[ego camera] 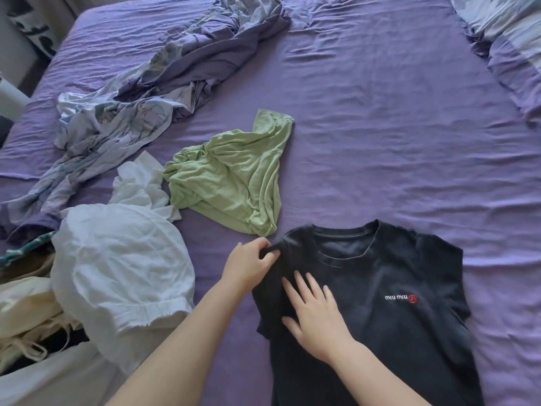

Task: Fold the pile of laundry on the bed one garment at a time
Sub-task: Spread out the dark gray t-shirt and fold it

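A black T-shirt with a small white and red logo lies spread flat, front up, on the purple bed sheet, collar pointing away from me. My left hand pinches the shirt's left shoulder edge between thumb and fingers. Flat on the shirt's left chest lies my right hand, its fingers straight and spread. A crumpled light green garment sits just beyond the shirt. To the left a heap of white garments and cream ones forms the pile.
A rumpled blue-and-purple patterned sheet or duvet cover stretches along the bed's far left. Pillows in matching fabric lie at the top right corner. Bare purple sheet spreads to the right of the shirt and beyond it.
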Motion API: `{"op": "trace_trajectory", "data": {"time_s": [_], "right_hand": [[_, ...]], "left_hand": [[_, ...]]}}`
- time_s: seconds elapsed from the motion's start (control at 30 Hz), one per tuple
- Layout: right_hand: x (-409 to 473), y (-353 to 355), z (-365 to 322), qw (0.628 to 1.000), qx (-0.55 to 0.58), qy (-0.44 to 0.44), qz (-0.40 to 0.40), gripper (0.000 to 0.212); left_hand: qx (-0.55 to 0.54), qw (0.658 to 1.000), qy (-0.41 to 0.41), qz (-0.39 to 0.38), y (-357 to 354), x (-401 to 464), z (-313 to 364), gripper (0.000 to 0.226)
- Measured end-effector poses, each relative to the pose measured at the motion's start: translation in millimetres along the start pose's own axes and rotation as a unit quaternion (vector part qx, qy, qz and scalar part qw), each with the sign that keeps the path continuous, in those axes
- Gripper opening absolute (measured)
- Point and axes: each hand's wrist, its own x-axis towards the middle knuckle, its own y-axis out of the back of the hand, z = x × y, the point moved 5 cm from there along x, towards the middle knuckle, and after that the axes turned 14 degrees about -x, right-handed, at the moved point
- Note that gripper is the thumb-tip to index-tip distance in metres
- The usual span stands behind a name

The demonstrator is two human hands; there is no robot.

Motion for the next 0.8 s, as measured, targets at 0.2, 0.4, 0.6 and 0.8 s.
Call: {"op": "trace_trajectory", "data": {"time_s": [0.2, 0.4, 0.6, 0.8], "right_hand": [[9.6, -3.5, 0.4, 0.999, -0.004, -0.034, -0.011, 0.062], [6.4, -3.3, 4.2, 0.999, -0.019, -0.039, 0.011, 0.065], [4.8, -4.9, 5.5, 0.999, -0.03, -0.008, -0.028, 0.059], [-2.0, 24.0, 36.9, 0.978, 0.165, -0.117, 0.044, 0.049]], "left_hand": [[-0.167, 0.973, 0.134, -0.092, -7.0, 0.4, -17.7, 0.047], [-0.094, 0.965, 0.192, -0.149, -13.0, -13.2, -39.2, 0.033], [-0.106, 0.972, 0.205, 0.049, 8.6, -26.8, -40.8, 0.019], [-0.427, 0.868, 0.24, -0.085, -42.5, -43.2, 4.7, 0.05]]}}
